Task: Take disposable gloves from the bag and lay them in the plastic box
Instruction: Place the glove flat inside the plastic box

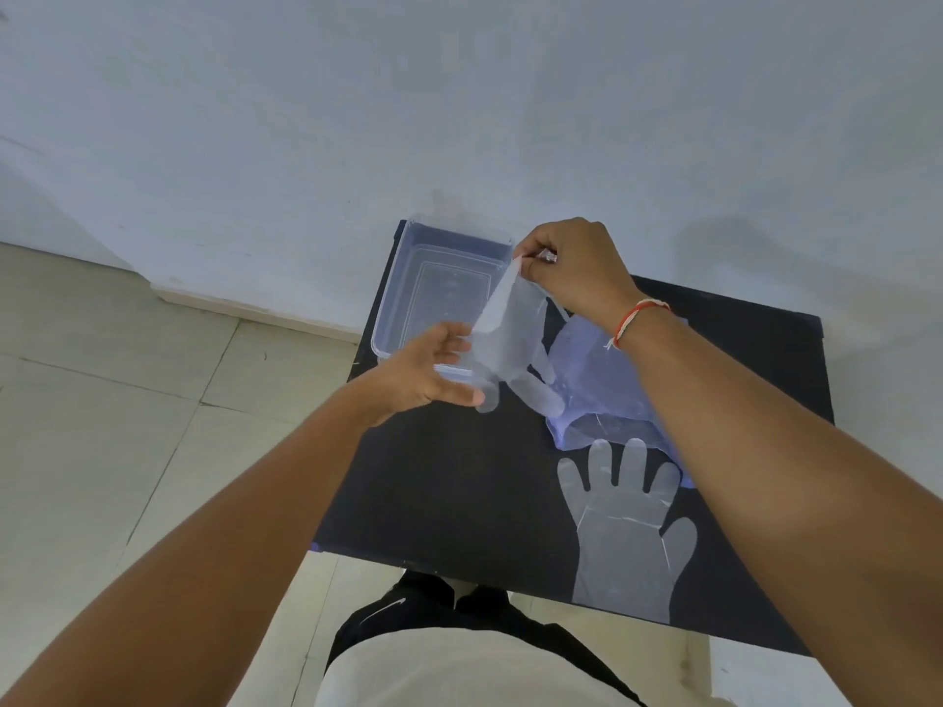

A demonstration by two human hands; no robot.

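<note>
My right hand (pixel 571 267) pinches the cuff of a clear disposable glove (pixel 502 339), which hangs in the air with its fingers pointing down, beside the near right corner of the clear plastic box (pixel 403 278). My left hand (pixel 428 369) is spread open just left of the hanging glove, its fingertips at the glove's edge. The bluish bag (pixel 597 380) lies crumpled on the black table under my right wrist. A second clear glove (pixel 627 528) lies flat on the table near its front edge, fingers pointing away from me.
The black table (pixel 433 492) stands against a pale wall (pixel 459 119). The box sits at its far left corner. Tiled floor (pixel 127 400) lies to the left. My legs and shirt show below the table's front edge.
</note>
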